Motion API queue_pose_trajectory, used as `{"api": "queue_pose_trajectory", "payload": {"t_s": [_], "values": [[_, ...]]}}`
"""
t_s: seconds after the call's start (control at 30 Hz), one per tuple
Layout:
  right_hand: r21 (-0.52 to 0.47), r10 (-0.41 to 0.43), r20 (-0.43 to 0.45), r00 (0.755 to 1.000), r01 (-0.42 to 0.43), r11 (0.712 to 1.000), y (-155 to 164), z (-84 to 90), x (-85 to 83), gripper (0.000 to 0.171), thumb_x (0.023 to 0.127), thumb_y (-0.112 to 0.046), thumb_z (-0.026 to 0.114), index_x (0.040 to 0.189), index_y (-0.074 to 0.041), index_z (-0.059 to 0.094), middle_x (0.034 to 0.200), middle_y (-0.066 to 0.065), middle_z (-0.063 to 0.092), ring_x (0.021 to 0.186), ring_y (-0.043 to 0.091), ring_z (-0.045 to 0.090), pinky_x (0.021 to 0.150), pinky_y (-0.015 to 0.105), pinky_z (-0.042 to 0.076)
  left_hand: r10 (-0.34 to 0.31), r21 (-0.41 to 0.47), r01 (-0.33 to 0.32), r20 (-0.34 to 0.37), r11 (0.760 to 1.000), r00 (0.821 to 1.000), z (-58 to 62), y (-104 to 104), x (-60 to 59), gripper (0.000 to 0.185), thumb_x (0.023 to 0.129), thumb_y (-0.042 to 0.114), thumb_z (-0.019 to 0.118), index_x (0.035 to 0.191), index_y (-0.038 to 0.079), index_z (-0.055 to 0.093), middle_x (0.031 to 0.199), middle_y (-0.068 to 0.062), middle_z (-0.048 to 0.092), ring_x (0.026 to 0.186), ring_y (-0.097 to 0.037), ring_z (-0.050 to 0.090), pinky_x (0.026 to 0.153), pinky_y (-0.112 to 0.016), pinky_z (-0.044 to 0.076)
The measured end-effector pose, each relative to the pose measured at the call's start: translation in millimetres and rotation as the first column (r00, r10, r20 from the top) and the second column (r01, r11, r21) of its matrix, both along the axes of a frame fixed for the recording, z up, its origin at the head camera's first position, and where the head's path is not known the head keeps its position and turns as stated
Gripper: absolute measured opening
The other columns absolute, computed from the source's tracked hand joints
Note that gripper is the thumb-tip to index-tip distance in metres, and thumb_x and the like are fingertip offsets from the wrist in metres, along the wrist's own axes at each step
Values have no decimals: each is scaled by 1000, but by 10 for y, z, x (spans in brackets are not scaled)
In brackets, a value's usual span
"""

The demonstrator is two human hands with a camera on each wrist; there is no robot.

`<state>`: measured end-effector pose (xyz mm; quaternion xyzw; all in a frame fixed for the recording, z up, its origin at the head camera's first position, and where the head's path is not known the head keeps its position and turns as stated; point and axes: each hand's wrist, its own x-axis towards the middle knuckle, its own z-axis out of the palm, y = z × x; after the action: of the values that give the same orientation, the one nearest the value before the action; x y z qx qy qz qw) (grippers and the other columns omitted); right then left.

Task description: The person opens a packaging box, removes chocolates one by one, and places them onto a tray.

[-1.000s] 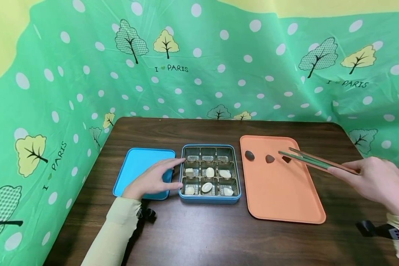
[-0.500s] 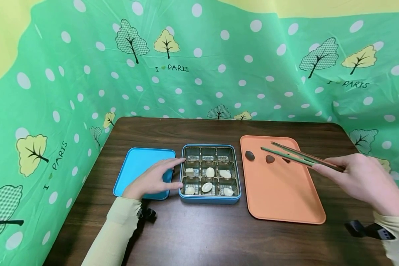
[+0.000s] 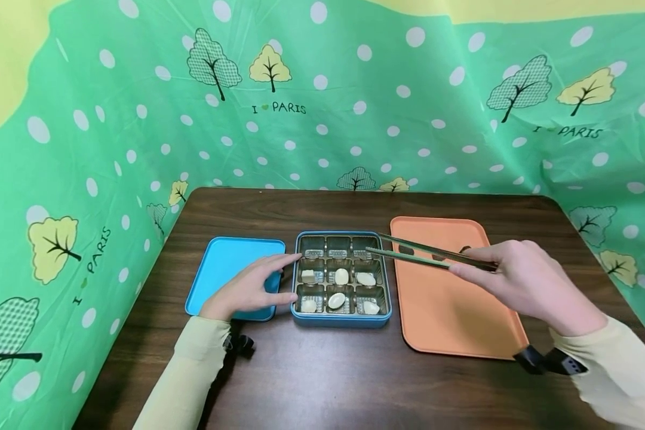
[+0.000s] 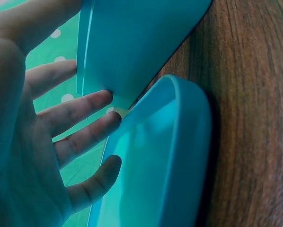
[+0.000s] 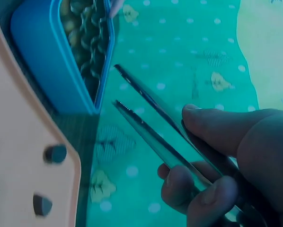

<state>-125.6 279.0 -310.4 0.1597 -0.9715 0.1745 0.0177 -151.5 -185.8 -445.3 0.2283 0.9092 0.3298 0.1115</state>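
My right hand (image 3: 521, 278) grips long metal tweezers (image 5: 144, 128), their two tips apart with nothing between them. In the head view the tips overlap the back right corner of a blue box (image 3: 341, 321). Several white pieces (image 3: 341, 276) lie singly in the middle and front compartments of its divided insert; none shows in the back row. My left hand (image 3: 247, 289) has its fingers extended, fingertips and thumb at the box's left side. Three dark brown pieces, one of them oval (image 3: 406, 250), sit toward the back of an orange tray (image 3: 457, 322), partly covered by the tweezers.
A shallow blue lid (image 3: 220, 263) lies left of the box, partly under my left hand. The dark wooden table (image 3: 322, 376) carries everything. Behind it hangs a green patterned cloth (image 3: 322, 107).
My right hand has carried the tweezers leftward from over the dark pieces on the tray to the box's back right corner. The left hand has kept its place at the box.
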Motion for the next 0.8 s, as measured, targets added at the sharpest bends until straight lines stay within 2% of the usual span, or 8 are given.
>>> {"api": "queue_pose_trajectory", "payload": {"t_s": [0.03, 0.1, 0.2, 0.3, 0.33, 0.43, 0.53, 0.8], "values": [[0, 17, 8, 1000, -17, 1000, -54, -3, -9, 44, 95, -51, 76, 118, -13, 83, 52, -13, 50, 52, 8, 40, 43, 29, 29, 1, -1, -1, -2, 1000, 1000, -1, 0, -1, 84, 91, 51, 80, 163, 31, 42, 167, -8, 41, 155, -36, 34, 120, -66, 32], [1, 58, 7, 998, -58, 998, -155, -19, -26, 43, 95, -50, 76, 119, -15, 82, 53, -14, 51, 49, 7, 36, 44, 28, 29, 3, -4, -3, -4, 1000, 1000, -5, -1, -2, 84, 90, 51, 81, 163, 31, 42, 166, -9, 41, 154, -36, 35, 119, -66, 32], [-22, 113, 9, 994, -112, 993, -286, -62, -41, 44, 95, -47, 77, 122, -12, 81, 66, -8, 68, 47, 5, 34, 45, 27, 31, 1, -8, -1, -4, 1000, 1000, -10, -3, -2, 84, 90, 51, 81, 163, 31, 42, 166, -8, 41, 154, -36, 35, 119, -66, 33], [-53, 165, 14, 986, -164, 985, -401, -101, -49, 40, 95, -46, 78, 118, -13, 83, 71, -9, 70, 48, 2, 37, 47, 26, 33, -5, -7, 5, -4, 1000, 1000, -13, -3, -4, 84, 90, 53, 80, 163, 32, 42, 166, -6, 41, 154, -35, 35, 120, -65, 33], [-67, 183, 10, 983, -182, 981, -437, -113, -52, 38, 95, -45, 78, 116, -14, 83, 69, -11, 68, 48, 2, 37, 47, 26, 33, -7, -6, 7, -4, 1000, 1000, -14, -3, -6, 84, 91, 53, 80, 163, 32, 42, 166, -6, 41, 154, -35, 35, 120, -65, 33], [-78, 235, -2, 972, -234, 969, -544, -132, -71, 32, 96, -46, 77, 109, -18, 85, 54, -20, 43, 47, -1, 30, 46, 24, 30, -8, -3, 8, -5, 1000, 1000, -16, -5, -10, 84, 90, 54, 79, 163, 33, 42, 166, -4, 41, 154, -34, 35, 120, -64, 33], [-82, 265, -16, 964, -266, 961, -627, -133, -90, 29, 97, -44, 76, 108, -20, 85, 51, -21, 28, 45, -3, 23, 46, 23, 28, -8, -5, 8, -12, 1000, 1000, -18, -9, -16, 84, 90, 54, 79, 163, 33, 41, 166, -4, 41, 154, -33, 35, 121, -63, 33], [-56, 226, 78, 971, -223, 973, -762, -112, -118, 45, 97, -48, 75, 124, -12, 80, 42, -19, 27, 43, 0, 16, 42, 24, 18, -6, -7, 6, -14, 1000, 1000, -8, -4, -17, 84, 91, 53, 79, 163, 33, 41, 166, -3, 42, 154, -33, 35, 121, -63, 33]]}}
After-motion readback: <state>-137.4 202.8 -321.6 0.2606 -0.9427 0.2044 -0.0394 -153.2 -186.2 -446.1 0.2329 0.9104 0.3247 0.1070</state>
